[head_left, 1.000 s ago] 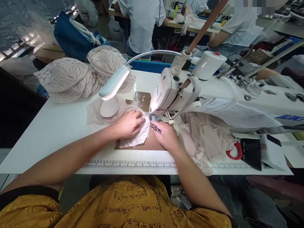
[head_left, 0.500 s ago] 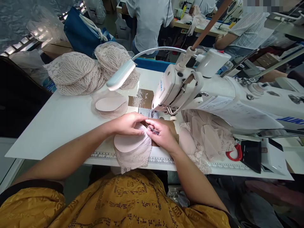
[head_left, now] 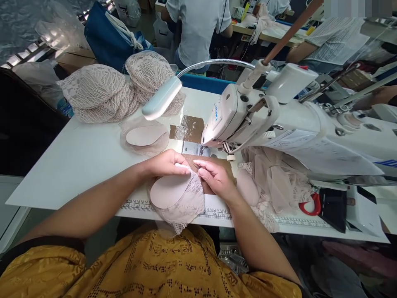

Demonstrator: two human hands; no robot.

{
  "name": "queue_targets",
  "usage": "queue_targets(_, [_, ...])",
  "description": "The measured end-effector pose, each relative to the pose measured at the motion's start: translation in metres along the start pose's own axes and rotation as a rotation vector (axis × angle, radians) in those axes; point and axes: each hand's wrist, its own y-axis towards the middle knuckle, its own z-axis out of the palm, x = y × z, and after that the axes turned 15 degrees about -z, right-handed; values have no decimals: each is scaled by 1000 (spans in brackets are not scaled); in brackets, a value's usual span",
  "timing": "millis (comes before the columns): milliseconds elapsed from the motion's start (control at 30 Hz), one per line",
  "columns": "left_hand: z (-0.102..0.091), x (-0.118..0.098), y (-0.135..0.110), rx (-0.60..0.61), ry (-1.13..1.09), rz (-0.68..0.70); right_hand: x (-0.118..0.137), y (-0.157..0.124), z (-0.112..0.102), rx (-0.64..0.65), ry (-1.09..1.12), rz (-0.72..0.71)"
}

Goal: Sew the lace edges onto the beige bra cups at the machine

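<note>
My left hand [head_left: 171, 162] is closed on the upper edge of a pale pink lace bra cup [head_left: 170, 190], thumb on top. The cup hangs over the table's front edge, its smooth oval pad facing up and its lace trim spread to the right. Close by on the right, my right hand [head_left: 215, 178] is closed around a small dark metal tool [head_left: 197, 166]; only its slim tip shows, so its exact kind is hidden. Its fingertips are beside the lace edge. Just beyond both hands is the needle area of a white sewing machine [head_left: 223, 120].
Stacked lace cups [head_left: 96, 93] and a single cup [head_left: 145, 135] lie on the left. A lamp [head_left: 163, 97] arches over the table. Right of my hands are sheer fabric [head_left: 273, 174], red-handled scissors [head_left: 312, 205] and a dark phone-like object [head_left: 333, 209]. Another person [head_left: 197, 33] sits beyond.
My hands have moved slightly apart, the right one drawing away from the lace. The cup has turned, with its lace side now spread further right. The view has shifted a little.
</note>
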Motion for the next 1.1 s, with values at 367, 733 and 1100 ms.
queue_targets(367, [5, 2, 6, -3, -56, 75, 10, 4, 5, 52, -46, -7])
queue_targets(733, [5, 2, 8, 47, 56, 139, 2, 5, 13, -12, 173, 112])
queue_targets(1100, [-34, -15, -57, -303, 462, -102, 12, 4, -3, 11, 168, 130])
